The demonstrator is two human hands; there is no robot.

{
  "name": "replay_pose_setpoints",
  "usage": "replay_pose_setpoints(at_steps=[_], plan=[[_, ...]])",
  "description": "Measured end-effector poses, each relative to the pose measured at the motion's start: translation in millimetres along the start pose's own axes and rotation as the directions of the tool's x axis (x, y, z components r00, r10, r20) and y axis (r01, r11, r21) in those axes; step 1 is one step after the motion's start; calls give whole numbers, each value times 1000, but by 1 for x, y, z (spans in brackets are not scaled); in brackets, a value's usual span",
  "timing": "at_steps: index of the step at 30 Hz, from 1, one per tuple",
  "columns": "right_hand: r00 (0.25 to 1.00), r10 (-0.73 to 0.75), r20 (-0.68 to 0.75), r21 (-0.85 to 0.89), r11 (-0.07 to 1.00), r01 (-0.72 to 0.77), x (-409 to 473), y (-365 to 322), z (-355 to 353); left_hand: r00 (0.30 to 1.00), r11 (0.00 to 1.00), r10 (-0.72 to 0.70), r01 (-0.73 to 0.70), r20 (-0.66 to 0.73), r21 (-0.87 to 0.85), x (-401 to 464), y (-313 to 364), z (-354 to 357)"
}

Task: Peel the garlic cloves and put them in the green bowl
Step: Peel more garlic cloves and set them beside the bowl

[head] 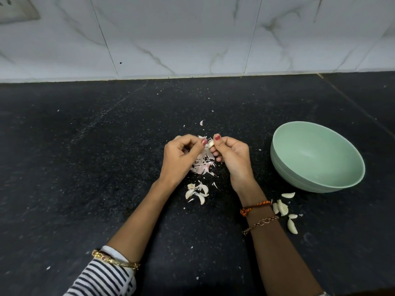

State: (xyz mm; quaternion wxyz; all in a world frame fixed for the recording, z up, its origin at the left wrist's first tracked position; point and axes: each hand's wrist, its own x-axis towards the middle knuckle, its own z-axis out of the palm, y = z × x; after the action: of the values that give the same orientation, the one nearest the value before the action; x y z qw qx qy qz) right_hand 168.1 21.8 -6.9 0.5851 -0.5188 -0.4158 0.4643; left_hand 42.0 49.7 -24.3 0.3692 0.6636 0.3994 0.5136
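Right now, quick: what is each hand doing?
Left hand: fingers curled, pinching at the skin of the garlic clove.
Right hand: grips that garlic clove between thumb and fingers.

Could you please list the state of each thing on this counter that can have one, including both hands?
green bowl: upright, looks empty.
garlic clove: pinched by the right hand, partly hidden.
right hand: fingers curled round the clove.
left hand: fingers curled, thumb at the clove; grip unclear.
peeled cloves: loose on the counter, outside the bowl.
cloves near the wrists: on the counter; peeled or not unclear.
skins: heaped under the hands.
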Motion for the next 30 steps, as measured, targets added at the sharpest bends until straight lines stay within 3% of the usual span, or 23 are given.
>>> replay_pose_setpoints(at_steps=[8, 16, 21, 24, 26, 30], plan=[[1000, 13, 14, -34, 999, -13, 0, 1, 2, 993, 993, 100, -96, -69, 62, -1, 0, 2], [1000, 26, 15, -22, 999, -25, -1, -2, 0, 996, 1000, -12, 14, -93, 27, 0, 1, 3], [1000, 29, 8, -20, 999, -28, 1, -1, -2, 1000, 982, 4, -2, -10, 190, -1, -2, 4], [999, 22, -25, -78, 997, -24, 1, 0, -2, 999, 963, 7, 3, -36, 268, 0, -2, 4], [998, -36, -47, -159, 987, 28, 0, 0, -2, 997, 960, 8, 14, -79, 279, 1, -2, 4], [946, -300, -121, -380, 895, 235, -2, 0, -1, 993, 943, -5, 44, -117, 330, 2, -3, 4]])
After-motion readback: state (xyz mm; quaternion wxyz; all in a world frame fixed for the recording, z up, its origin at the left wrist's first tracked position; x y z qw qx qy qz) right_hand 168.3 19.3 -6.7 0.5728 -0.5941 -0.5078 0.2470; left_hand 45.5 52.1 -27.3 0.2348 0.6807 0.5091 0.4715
